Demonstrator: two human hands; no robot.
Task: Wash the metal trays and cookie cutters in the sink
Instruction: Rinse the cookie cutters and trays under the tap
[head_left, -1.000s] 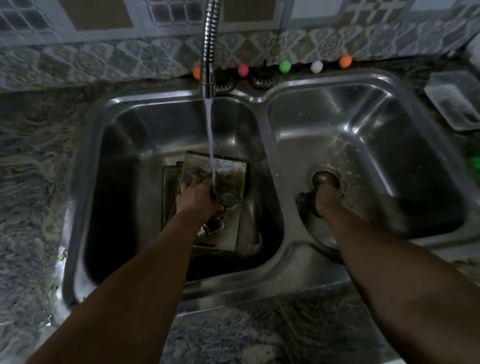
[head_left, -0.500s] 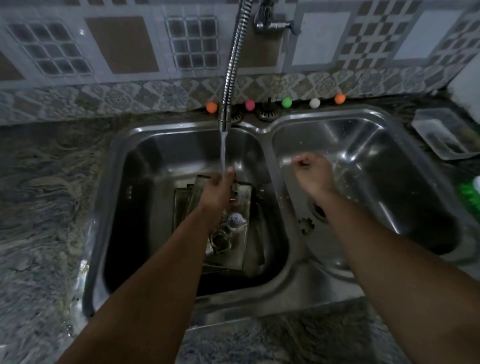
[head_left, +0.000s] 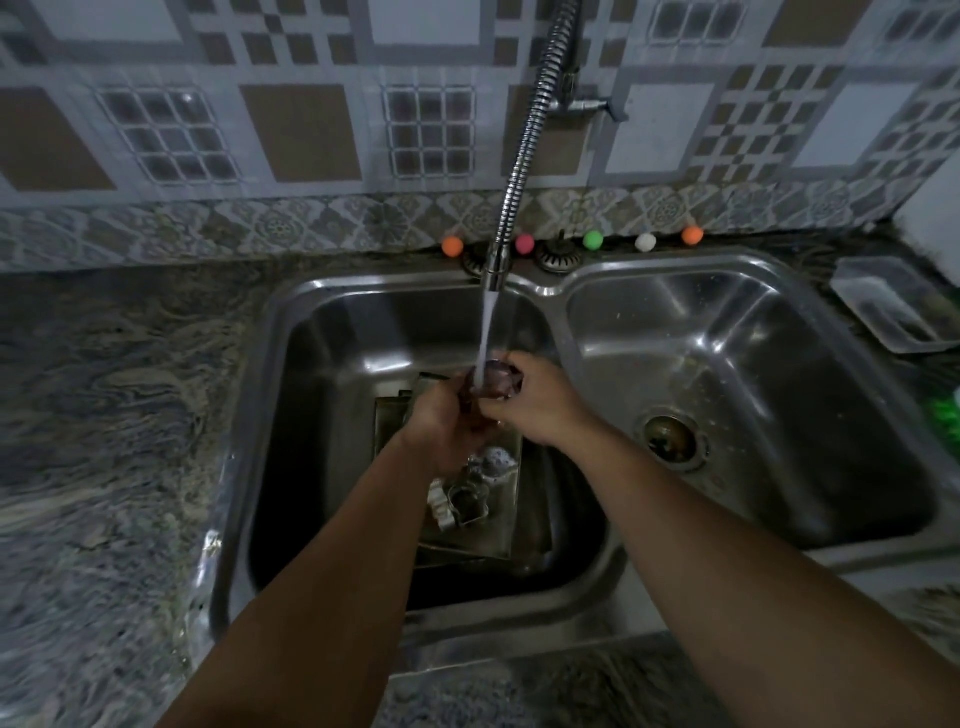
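The stone surface (head_left: 104, 415) runs along the left and near sides of a double sink (head_left: 556, 296). In the left basin lie stacked trays (head_left: 498, 525), with loose cutters (head_left: 460, 504) on the top tray, near the middle of the basin. Above the trays the left hand (head_left: 441, 421) and the right hand (head_left: 540, 405) meet under the water (head_left: 487, 332) that falls from the faucet (head_left: 524, 150). Both hands curl their fingers round one small cutter (head_left: 496, 382), the left from the left side, the right from the right, and the stream strikes it between them; its shape is too blurred to tell. Behind the sink, along the foot of the tiled wall (head_left: 301, 130), sit five small balls (head_left: 592, 240), orange, pink, green, white and orange, with two strainer plugs (head_left: 558, 257) among them. The right basin holds only its drain (head_left: 670, 436), wet with droplets around it. On the far right of the surface rests a clear tub (head_left: 883, 301), and a green thing (head_left: 943, 415) shows at the right edge
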